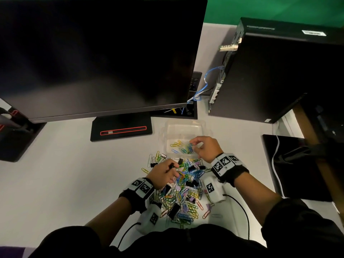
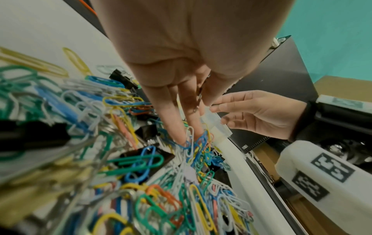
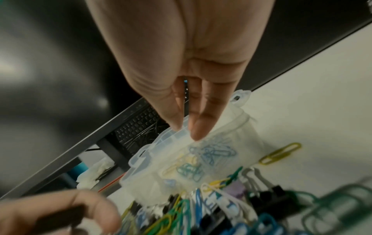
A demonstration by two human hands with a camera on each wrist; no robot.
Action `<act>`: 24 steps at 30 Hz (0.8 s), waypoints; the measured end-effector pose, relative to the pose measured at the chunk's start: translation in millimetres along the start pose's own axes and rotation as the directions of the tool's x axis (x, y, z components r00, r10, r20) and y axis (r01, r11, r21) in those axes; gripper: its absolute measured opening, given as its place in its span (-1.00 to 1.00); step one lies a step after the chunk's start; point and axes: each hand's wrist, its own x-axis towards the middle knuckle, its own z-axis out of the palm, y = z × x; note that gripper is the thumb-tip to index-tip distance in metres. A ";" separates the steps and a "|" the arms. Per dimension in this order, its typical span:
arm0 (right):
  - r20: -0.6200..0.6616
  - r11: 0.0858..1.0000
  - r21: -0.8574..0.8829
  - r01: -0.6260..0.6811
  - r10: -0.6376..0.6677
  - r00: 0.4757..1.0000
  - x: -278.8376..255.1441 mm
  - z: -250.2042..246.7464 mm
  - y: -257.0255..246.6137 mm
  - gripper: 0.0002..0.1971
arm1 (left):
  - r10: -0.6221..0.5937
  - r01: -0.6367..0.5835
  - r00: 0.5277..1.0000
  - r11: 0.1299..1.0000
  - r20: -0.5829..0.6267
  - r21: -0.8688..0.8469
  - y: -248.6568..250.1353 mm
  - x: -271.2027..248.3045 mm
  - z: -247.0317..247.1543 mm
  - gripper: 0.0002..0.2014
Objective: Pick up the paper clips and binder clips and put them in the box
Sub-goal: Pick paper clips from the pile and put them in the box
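On the white desk (image 1: 65, 174), a heap of coloured paper clips and binder clips (image 1: 183, 194) lies just before the clear plastic box (image 1: 183, 127), which holds several paper clips. The right hand (image 1: 203, 148) hovers over the box, fingers relaxed and empty; the left hand (image 1: 163, 173) pinches a black binder clip (image 1: 172, 166) above the heap.

Worktop (image 1: 65, 174) is pale grey-white. I see 1 large dark monitor (image 1: 96, 53) at rear left, screen off, on a black stand base (image 1: 121, 130) with a red-outlined slot. Black computer tower (image 1: 275, 71) stands at rear right; blue cable (image 1: 206, 84) runs from its back panel. Black pad (image 1: 297, 168) at right edge, white cable (image 1: 275, 164) across it. Green wall (image 1: 279, 8) behind.
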 end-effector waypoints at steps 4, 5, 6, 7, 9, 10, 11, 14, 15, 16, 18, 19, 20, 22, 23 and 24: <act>0.118 0.987 -0.082 0.136 -0.126 0.985 -30.3 9.9 1.6 -0.81 | 0.008 -0.008 1.000 1.000 -0.021 0.008 -1.9 1.8 0.3 -0.82; 0.198 0.980 -0.123 0.158 -0.132 0.971 -37.0 14.1 2.4 -0.81 | 0.009 -0.008 0.999 1.000 -0.033 0.011 -2.6 2.1 0.4 -0.82; 0.270 0.970 -0.167 0.177 -0.127 0.954 -42.4 18.8 3.3 -0.79 | 0.009 -0.008 0.999 1.000 -0.048 0.012 -2.9 1.9 0.4 -0.82; 0.323 0.960 -0.210 0.185 -0.110 0.940 -46.6 23.8 4.0 -0.73 | 0.005 -0.004 0.998 1.000 -0.066 0.013 -3.3 1.8 0.4 -0.82; 0.360 0.952 -0.258 0.167 -0.065 0.930 -52.7 34.2 4.3 -0.58 | 0.008 -0.007 0.995 1.000 -0.103 0.014 -4.3 1.3 -0.4 -0.83; 0.353 0.951 -0.268 0.152 -0.050 0.934 -54.6 39.3 4.0 -0.49 | 0.018 -0.015 0.992 1.000 -0.124 0.024 -4.5 0.7 -1.3 -0.83; 0.333 0.951 -0.277 0.140 -0.041 0.942 -56.1 44.3 3.7 -0.42 | 0.035 -0.027 0.988 0.998 -0.150 0.052 -4.8 0.0 -2.5 -0.82; 0.264 0.937 -0.334 0.102 -0.011 0.964 -58.3 57.0 1.2 -0.30 | 0.118 -0.075 0.963 0.981 -0.241 0.179 -8.8 -1.5 -7.2 -0.81; 0.258 0.928 -0.362 0.091 0.005 0.966 -58.1 60.1 0.1 -0.31 | 0.125 -0.067 0.956 0.973 -0.264 0.219 -10.4 -2.1 -9.8 -0.80; 0.261 0.918 -0.388 0.086 0.020 0.965 -58.0 62.8 -0.9 -0.35 | 0.121 -0.046 0.952 0.965 -0.283 0.258 -11.7 -2.8 -12.7 -0.78; 0.270 0.916 -0.394 0.078 0.034 0.962 -58.3 66.3 -1.4 -0.45 | 0.120 -0.010 0.945 0.941 -0.305 0.338 -15.8 -2.3 -19.7 -0.76; 0.278 0.928 -0.365 0.075 0.032 0.960 -58.3 67.0 -0.5 -0.50 | 0.113 0.008 0.946 0.929 -0.305 0.370 -18.2 -1.7 -23.2 -0.75; 0.288 0.943 -0.323 0.078 0.020 0.957 -58.8 66.3 0.1 -0.55 | 0.095 0.033 0.948 0.920 -0.304 0.391 -20.0 -1.7 -26.6 -0.74; 0.306 0.969 -0.232 0.082 -0.007 0.952 -58.8 64.8 3.5 -0.65 | 0.048 0.087 0.952 0.906 -0.302 0.415 -22.8 -1.9 -32.2 -0.74; 0.304 0.980 -0.187 0.069 -0.009 0.953 -58.8 63.7 5.4 -0.71 | 0.029 0.106 0.954 0.899 -0.300 0.424 -24.1 -1.9 -34.2 -0.74; 0.294 0.988 -0.144 0.045 0.000 0.956 -59.0 62.4 7.5 -0.76 | 0.015 0.120 0.954 0.895 -0.298 0.429 -25.1 -2.0 -35.7 -0.74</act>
